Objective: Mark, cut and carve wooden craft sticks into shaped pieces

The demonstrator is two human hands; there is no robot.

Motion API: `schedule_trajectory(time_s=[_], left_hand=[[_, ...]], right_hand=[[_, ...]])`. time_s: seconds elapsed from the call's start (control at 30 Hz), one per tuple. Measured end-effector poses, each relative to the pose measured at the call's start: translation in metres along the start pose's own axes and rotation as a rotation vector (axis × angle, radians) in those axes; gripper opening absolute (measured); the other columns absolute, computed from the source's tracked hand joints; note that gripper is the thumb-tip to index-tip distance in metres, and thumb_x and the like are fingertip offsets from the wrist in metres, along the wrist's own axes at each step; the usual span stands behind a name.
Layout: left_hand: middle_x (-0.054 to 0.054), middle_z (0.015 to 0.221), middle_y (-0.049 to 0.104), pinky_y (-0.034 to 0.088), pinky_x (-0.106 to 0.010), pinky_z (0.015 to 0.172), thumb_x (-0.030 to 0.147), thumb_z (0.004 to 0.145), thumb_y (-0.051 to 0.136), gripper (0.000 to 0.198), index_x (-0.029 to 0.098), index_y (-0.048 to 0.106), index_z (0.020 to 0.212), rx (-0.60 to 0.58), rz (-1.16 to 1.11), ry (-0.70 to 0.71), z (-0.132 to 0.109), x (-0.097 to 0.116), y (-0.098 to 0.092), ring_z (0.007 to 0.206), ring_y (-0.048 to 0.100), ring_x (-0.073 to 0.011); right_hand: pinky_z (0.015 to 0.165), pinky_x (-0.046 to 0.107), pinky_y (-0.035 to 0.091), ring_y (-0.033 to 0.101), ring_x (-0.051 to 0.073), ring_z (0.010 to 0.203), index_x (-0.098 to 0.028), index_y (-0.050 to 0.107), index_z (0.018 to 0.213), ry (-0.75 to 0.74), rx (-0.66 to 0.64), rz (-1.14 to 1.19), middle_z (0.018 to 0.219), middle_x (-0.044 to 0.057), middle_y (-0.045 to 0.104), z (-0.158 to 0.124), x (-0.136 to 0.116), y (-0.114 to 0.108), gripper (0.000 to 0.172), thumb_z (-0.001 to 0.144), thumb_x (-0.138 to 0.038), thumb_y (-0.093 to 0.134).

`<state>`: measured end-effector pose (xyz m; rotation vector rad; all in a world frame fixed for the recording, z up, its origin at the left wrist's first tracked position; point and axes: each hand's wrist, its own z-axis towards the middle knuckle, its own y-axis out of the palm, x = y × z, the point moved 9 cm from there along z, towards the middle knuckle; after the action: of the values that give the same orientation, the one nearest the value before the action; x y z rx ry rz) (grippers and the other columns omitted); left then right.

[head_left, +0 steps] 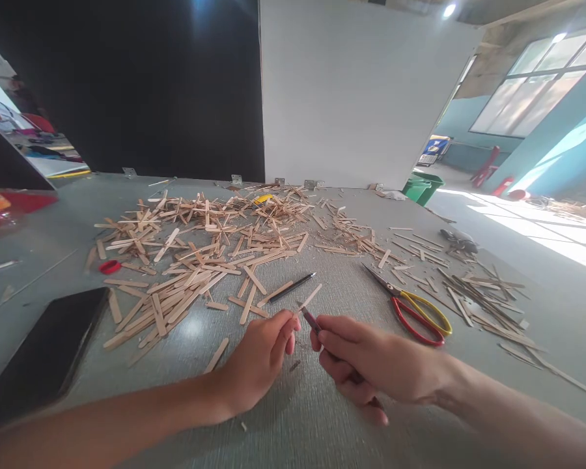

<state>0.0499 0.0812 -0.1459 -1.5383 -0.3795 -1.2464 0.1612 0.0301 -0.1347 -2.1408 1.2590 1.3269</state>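
Observation:
My left hand (261, 361) pinches a thin wooden stick (310, 298) that points up and to the right above the grey table (303, 417). My right hand (371, 368) is closed round a small craft knife (311, 320), whose tip meets the lower end of the stick. A dark pencil (293, 286) lies on the table just beyond both hands. Red and yellow handled scissors (410, 306) lie to the right of my right hand.
A large heap of wooden sticks (200, 247) covers the middle of the table, with thin offcuts (478, 296) at the right. A black phone (43, 355) lies front left, a red ring (109, 266) beyond it. White and black panels stand behind.

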Motion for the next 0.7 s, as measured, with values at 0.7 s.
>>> schedule_trajectory(time_s=[0.7], left_hand=[[0.006, 0.061, 0.048, 0.033, -0.026, 0.057, 0.041, 0.111, 0.033, 0.041, 0.023, 0.046, 0.077, 0.015, -0.019, 0.029, -0.001, 0.003, -0.001, 0.055, 0.043, -0.0130]], right_hand=[[0.029, 0.015, 0.045, 0.025, 0.004, 0.037, -0.026, 0.040, 0.091, -0.051, -0.072, 0.057, 0.060, -0.013, 0.033, 0.010, 0.003, 0.012, 0.021, 0.109, -0.034, 0.032]])
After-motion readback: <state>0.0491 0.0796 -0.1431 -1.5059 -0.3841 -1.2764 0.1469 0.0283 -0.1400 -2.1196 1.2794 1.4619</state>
